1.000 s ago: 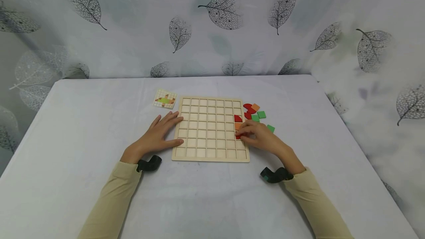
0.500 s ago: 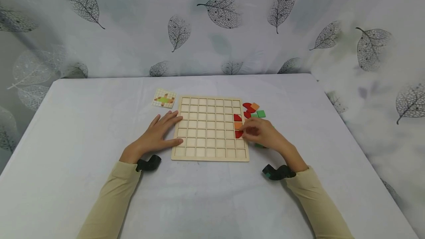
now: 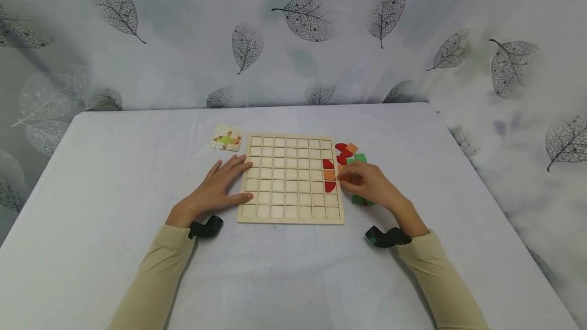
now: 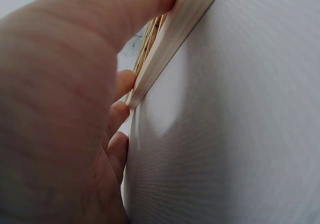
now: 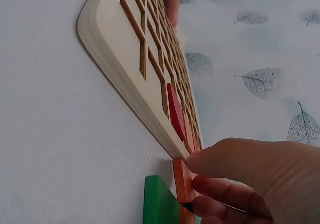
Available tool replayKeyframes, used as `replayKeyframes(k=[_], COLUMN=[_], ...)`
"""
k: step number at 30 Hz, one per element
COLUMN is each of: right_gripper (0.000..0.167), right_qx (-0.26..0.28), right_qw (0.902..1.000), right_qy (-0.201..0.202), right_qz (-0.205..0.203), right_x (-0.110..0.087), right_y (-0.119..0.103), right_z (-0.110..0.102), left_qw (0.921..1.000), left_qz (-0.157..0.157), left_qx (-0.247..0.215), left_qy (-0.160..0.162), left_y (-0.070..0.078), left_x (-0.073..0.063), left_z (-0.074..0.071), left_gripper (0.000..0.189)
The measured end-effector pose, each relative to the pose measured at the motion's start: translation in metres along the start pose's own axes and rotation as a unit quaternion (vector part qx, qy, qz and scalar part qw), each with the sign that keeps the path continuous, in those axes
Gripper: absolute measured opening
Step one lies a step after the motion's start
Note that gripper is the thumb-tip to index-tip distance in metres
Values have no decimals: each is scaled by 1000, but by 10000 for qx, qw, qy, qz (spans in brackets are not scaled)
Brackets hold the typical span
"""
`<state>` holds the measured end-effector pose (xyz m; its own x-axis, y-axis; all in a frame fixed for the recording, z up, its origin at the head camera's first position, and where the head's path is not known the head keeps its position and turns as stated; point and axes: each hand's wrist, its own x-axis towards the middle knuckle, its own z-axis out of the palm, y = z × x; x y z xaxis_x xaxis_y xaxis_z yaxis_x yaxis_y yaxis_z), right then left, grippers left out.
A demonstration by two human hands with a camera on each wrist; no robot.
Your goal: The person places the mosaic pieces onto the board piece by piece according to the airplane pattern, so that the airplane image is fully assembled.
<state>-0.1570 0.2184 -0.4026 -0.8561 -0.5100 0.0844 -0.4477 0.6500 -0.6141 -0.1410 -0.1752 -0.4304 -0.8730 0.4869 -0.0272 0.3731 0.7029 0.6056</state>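
A wooden grid board (image 3: 291, 215) lies mid-table. In its right column sit a red quarter-round tile (image 3: 328, 164), an orange square tile (image 3: 328, 174) and another red quarter-round tile (image 3: 330, 186). My left hand (image 3: 217, 187) rests with spread fingers on the board's left edge; its thumb and fingertips touch the rim in the left wrist view. Just off the board's right edge is my right hand (image 3: 369, 182), fingers loosely bent. In the right wrist view its thumb and fingers are beside a loose orange tile (image 5: 182, 180), with a green tile (image 5: 157, 200) close by.
Loose tiles lie right of the board, among them red pieces (image 3: 341, 160), an orange square (image 3: 351, 147) and green squares (image 3: 361, 157), partly hidden by the right hand. A picture card (image 3: 227, 137) lies beyond the board's upper left corner. Leaf-patterned cloth (image 3: 293, 65) hangs behind.
My right hand has drawn back rightward from the lower red tile, which now lies uncovered in its cell. The left hand keeps its place on the board's edge.
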Motion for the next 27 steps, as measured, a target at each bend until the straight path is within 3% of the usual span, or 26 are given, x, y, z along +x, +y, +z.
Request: replayKeyframes(k=[9,27], right_gripper=[21,28], right_qx=[-286,-194], right_qw=[9996,9989], right_qy=[-78,-321], right_qz=[20,275], right_x=[-1,-1], right_y=[6,6], right_z=[-3,-3], left_qw=[10000,10000], left_qz=[48,-23], left_qx=[-7,28], left_qy=[54,-32], left_y=[0,0], left_x=[-1,0], left_z=[1,1], left_gripper=[78,78])
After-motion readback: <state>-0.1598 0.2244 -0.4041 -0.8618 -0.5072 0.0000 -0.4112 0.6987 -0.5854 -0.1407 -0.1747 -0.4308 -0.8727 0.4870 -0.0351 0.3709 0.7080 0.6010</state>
